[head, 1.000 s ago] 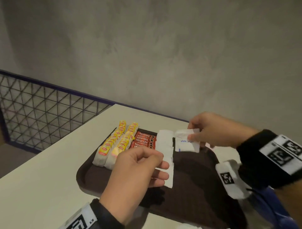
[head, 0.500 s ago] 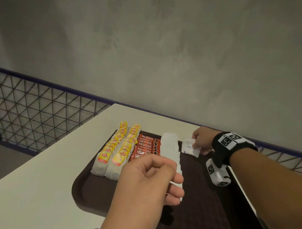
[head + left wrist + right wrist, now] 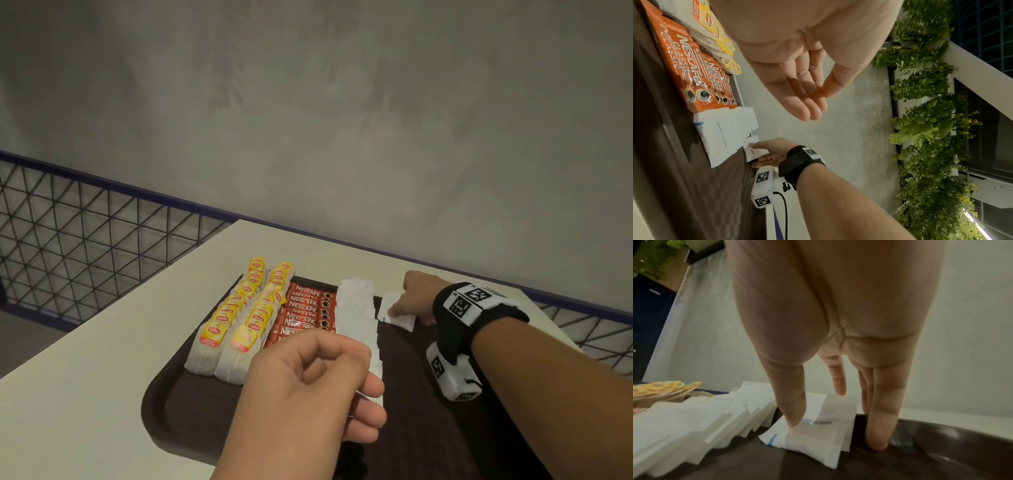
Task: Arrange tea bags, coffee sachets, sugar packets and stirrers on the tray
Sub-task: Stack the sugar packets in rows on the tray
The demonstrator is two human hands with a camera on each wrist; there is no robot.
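On a dark brown tray (image 3: 178,421) lie two rows of yellow-tagged tea bags (image 3: 236,322), a row of red coffee sachets (image 3: 305,311) and a row of white sugar packets (image 3: 356,308). My right hand (image 3: 411,301) is at the tray's far right with its fingers straight. Its thumb (image 3: 791,410) presses one sugar packet (image 3: 813,434) flat beside the sugar row, and its other fingers touch the tray floor. My left hand (image 3: 308,387) hovers over the tray's near part, hiding the near end of the sachets. Its fingers (image 3: 807,97) are loosely curled and hold nothing.
The tray sits on a white table (image 3: 102,377) against a grey wall. A wire mesh railing (image 3: 85,240) runs behind the table's left edge. Green foliage (image 3: 931,113) hangs to one side in the left wrist view. The table's right edge is close to the tray.
My right hand brought the sugar packet down from above the tray and laid it at the far right beside the sugar row. The left hand stayed over the tray's front.
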